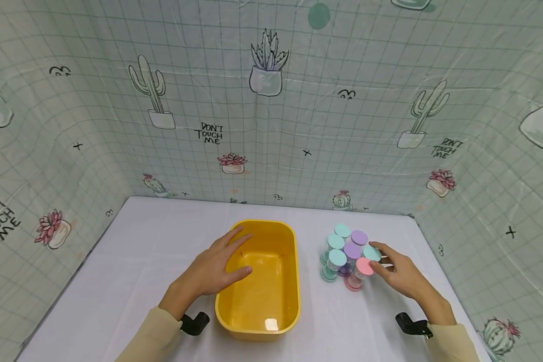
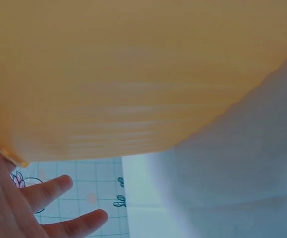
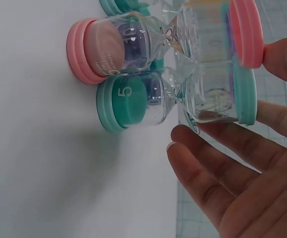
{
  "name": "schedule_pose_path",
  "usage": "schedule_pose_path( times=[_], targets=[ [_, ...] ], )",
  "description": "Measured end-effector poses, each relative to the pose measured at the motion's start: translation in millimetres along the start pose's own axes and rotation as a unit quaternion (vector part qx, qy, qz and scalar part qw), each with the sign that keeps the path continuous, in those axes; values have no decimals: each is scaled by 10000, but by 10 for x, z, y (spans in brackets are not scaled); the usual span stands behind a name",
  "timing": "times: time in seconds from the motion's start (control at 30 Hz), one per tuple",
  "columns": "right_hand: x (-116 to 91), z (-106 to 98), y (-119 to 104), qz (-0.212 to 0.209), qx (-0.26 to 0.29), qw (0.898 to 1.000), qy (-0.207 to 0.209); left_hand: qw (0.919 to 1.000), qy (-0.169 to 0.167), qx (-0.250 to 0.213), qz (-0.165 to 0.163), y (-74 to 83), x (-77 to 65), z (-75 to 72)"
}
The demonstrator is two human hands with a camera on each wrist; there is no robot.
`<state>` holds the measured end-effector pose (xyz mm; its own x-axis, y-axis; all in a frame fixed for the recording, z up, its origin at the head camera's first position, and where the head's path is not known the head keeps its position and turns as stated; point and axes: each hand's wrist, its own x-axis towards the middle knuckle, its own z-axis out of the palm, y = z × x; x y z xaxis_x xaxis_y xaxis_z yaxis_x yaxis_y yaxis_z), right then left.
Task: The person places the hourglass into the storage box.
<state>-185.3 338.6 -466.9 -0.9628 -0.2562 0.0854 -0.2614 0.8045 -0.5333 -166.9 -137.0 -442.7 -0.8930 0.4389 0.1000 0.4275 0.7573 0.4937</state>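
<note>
In the head view, my left hand (image 1: 210, 269) is over the left rim of a yellow plastic basin (image 1: 293, 301), with its fingers spread. From the left wrist, the basin's outer wall (image 2: 133, 89) fills the upper view. My right hand (image 1: 402, 274) is at the right side of a cluster of upright hourglasses. Its thumb touches the cap of a pink hourglass (image 1: 364, 267), and its fingers are beside a teal-capped hourglass (image 1: 372, 253). The right wrist view shows a "5" on that teal hourglass (image 3: 128, 101); the fingers stay loosely extended.
Other hourglasses with teal caps (image 1: 337, 259) and purple caps (image 1: 352, 250) stand close together left of my right hand. A white cloth covers the table (image 1: 163, 236). Behind it and along its sides hangs a grid-patterned curtain (image 1: 271, 125) printed with cacti.
</note>
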Motion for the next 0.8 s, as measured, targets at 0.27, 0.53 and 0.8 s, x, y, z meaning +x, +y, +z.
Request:
schedule_pose_path(
  times=[0.27, 0.53, 0.8],
  targets=[
    [71, -39, -9, 406, 385, 9981, -255, 10000, 16, -6, -31, -9, -5, 6],
    [91, -83, -35, 707, 843, 9926, -510, 10000, -12, -2, -60, -14, -12, 3],
    [80, -125, -13, 554, 1049, 9896, -818, 10000, 7, -16, -17, -14, 3, 11]
  ],
)
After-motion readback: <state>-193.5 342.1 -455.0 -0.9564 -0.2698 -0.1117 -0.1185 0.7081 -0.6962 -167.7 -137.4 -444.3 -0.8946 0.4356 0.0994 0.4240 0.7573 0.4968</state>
